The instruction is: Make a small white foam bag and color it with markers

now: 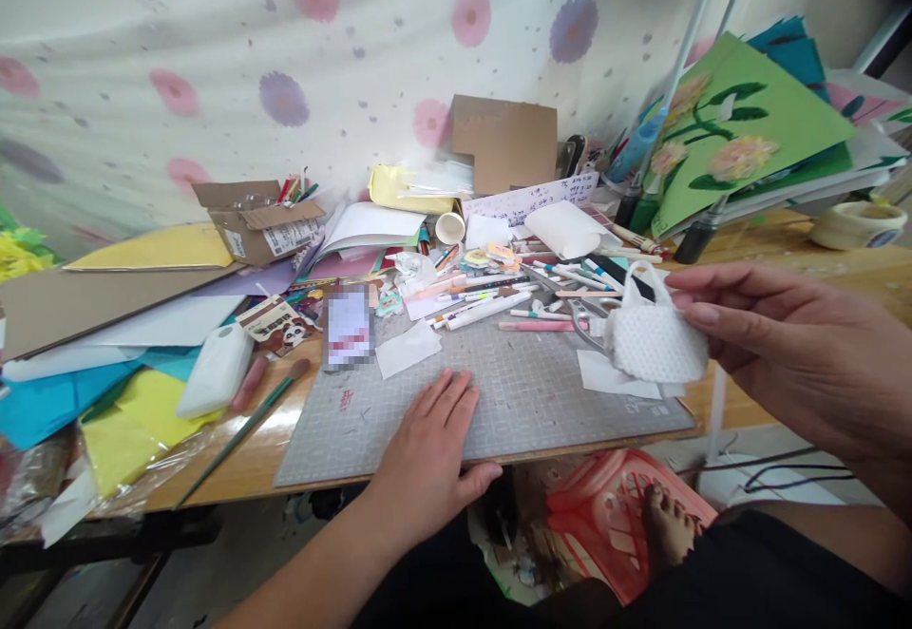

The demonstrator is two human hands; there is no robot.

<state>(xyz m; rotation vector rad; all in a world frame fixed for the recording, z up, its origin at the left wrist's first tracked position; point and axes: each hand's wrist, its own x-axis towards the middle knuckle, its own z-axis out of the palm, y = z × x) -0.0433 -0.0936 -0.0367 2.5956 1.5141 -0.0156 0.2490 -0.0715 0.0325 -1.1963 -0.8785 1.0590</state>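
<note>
My right hand (pixel 790 344) holds a small white paper basket (pixel 654 336) with a thin handle, pinched between thumb and fingers above the right end of the grey cutting mat (pixel 513 391). My left hand (pixel 427 448) lies flat on the near edge of the mat, fingers stretched out and holding nothing. White paper scraps (pixel 408 349) lie on the mat, and more sit under the basket. Pens and markers (pixel 491 306) lie in a heap just behind the mat.
A white bottle (pixel 214 372) and a green brush (pixel 242 429) lie left of the mat. Coloured paper sheets (pixel 106 391), a cardboard box (pixel 260 220), a green flower card (pixel 741 135) and a tape roll (pixel 859 223) crowd the wooden table. A red stool (pixel 613 515) stands below.
</note>
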